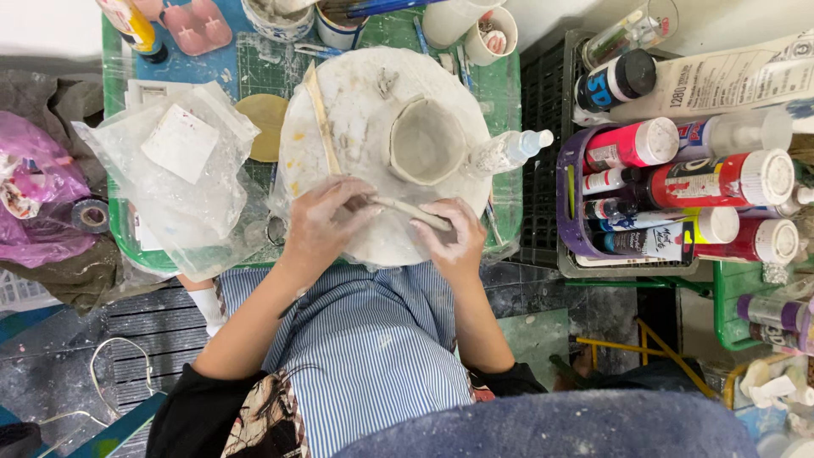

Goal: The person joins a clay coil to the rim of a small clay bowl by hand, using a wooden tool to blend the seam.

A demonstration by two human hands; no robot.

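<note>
Above a striped apron (pixel 373 339), left hand (pixel 318 225) and right hand (pixel 449 237), fingers flattened, roll a clay coil (pixel 413 212) beside the bowl (pixel 426 141).

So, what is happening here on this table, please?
A person in a striped apron works clay on a round white board. The left hand and the right hand lie over a thin clay coil at the board's near edge, each on one end of it. Behind them on the board stands a small, rough clay cup, open at the top, with a wooden stick to its left and a small spray bottle to its right. A basket of paint bottles sits further right.
</note>
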